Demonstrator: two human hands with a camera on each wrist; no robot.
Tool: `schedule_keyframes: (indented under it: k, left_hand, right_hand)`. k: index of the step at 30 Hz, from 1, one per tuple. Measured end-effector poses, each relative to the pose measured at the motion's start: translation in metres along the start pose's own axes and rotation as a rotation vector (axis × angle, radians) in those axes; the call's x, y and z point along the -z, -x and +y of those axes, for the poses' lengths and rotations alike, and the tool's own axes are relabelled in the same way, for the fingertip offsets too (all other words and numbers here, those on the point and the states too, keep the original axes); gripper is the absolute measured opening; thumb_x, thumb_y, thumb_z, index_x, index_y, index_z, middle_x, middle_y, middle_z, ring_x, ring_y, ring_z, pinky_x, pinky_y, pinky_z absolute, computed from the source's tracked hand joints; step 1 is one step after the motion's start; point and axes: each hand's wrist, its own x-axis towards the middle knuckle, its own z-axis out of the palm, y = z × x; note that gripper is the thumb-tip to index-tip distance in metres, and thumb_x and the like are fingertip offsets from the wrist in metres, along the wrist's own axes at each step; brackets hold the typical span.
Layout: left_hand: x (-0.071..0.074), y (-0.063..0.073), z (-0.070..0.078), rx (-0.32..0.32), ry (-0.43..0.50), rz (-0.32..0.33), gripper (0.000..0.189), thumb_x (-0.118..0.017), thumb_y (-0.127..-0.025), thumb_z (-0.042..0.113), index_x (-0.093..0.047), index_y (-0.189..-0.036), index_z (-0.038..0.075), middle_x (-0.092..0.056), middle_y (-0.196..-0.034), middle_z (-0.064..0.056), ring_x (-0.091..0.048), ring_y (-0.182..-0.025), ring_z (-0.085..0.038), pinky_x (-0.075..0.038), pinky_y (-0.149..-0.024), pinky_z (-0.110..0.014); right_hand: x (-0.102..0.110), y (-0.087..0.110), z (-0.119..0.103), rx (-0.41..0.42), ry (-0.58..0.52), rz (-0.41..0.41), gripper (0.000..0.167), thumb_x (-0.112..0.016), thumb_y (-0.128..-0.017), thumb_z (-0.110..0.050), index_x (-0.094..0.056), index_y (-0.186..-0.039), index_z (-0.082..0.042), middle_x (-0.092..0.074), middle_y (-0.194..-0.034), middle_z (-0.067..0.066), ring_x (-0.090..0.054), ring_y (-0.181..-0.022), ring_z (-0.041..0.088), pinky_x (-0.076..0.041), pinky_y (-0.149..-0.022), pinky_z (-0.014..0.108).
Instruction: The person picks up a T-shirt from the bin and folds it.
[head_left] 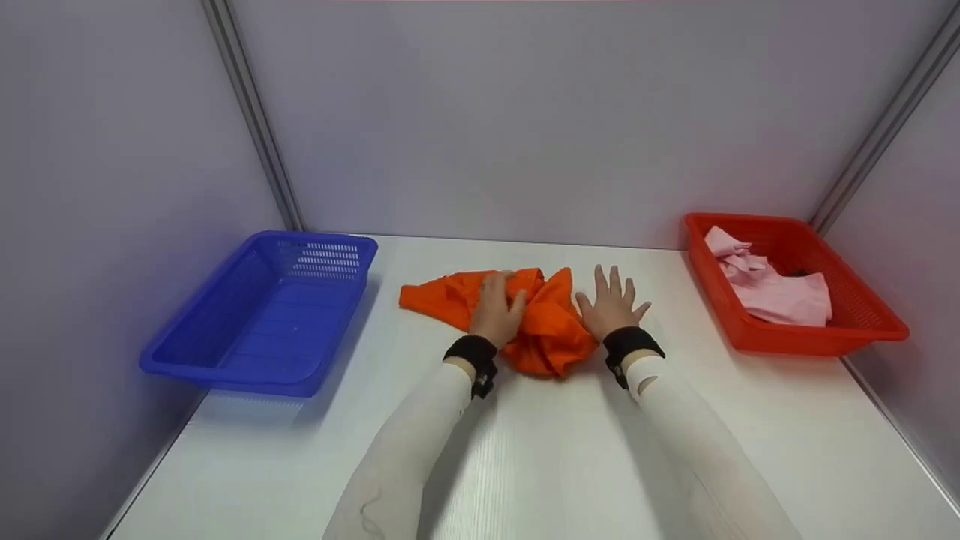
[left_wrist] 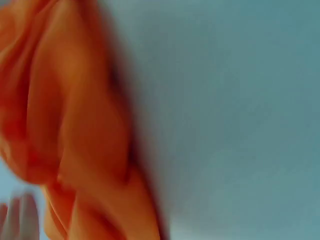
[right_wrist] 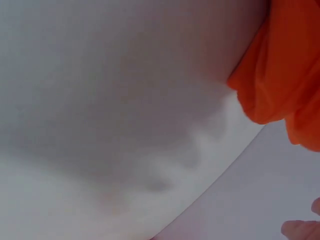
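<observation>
A crumpled orange cloth (head_left: 555, 322) lies in a heap on the white table, one narrow end stretching out to the left. Over its middle is my left hand (head_left: 499, 311), with its fingers extended across the folds. At the cloth's right edge my right hand (head_left: 611, 307) spreads its fingers wide and holds nothing. Blurred folds of the orange cloth (left_wrist: 85, 125) fill the left side of the left wrist view. In the right wrist view the orange cloth (right_wrist: 280, 75) shows at the upper right, with a few fingertips (right_wrist: 302, 230) at the lower right corner.
A blue plastic basket (head_left: 330, 367) stands on the left of the white table (head_left: 540, 465). On the right is a red basket (head_left: 787, 341) with pink cloth (head_left: 784, 296) and a small dark item in it. Grey walls (head_left: 495, 120) enclose the back and sides.
</observation>
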Motion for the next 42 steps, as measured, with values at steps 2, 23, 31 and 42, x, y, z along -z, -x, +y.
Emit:
schedule_keyframes:
  k: [2,23,31,42]
  left_hand:
    - [0.011,-0.005,-0.012,0.081,-0.022,0.11,0.038,-0.054,-0.103,0.012,-0.049,-0.14,0.002,-0.05,-0.141,-0.021,-0.049,-0.133,-0.036,-0.042,-0.115,-0.045]
    - [0.056,0.015,-0.062,0.406,-0.491,-0.134,0.033,-0.053,-0.104,0.018,-0.066,-0.135,0.018,-0.06,-0.136,-0.022,-0.053,-0.126,-0.041,-0.04,-0.106,-0.055]
    - [0.078,0.004,-0.072,0.303,-0.33,0.162,0.033,-0.053,-0.1,0.024,-0.07,-0.12,0.004,-0.062,-0.13,-0.022,-0.049,-0.13,-0.04,-0.036,-0.113,-0.053]
    - [0.07,-0.007,-0.027,0.314,0.038,-0.262,0.036,-0.052,-0.106,0.036,-0.069,-0.108,0.004,-0.059,-0.095,-0.006,-0.051,-0.091,-0.022,-0.044,-0.089,-0.033]
  right_hand:
    - [0.0,0.002,-0.011,0.038,-0.033,0.013,0.07,-0.037,-0.108,-0.049,-0.019,-0.165,-0.013,-0.01,-0.173,0.018,-0.005,-0.158,0.047,-0.001,-0.118,0.078]
    - [-0.013,0.015,0.009,0.282,0.302,0.042,0.027,-0.059,-0.094,-0.001,-0.059,-0.121,0.003,-0.064,-0.117,0.028,-0.057,-0.109,0.049,-0.054,-0.085,0.063]
    - [0.03,0.011,0.069,-0.227,0.057,0.129,0.041,-0.049,-0.099,-0.015,-0.048,-0.13,0.012,-0.061,-0.127,0.039,-0.057,-0.116,0.057,-0.045,-0.1,0.068]
    - [0.009,0.016,0.005,0.079,-0.036,0.116,0.036,-0.055,-0.1,-0.02,-0.056,-0.131,0.0,-0.06,-0.124,0.027,-0.052,-0.117,0.044,-0.048,-0.095,0.056]
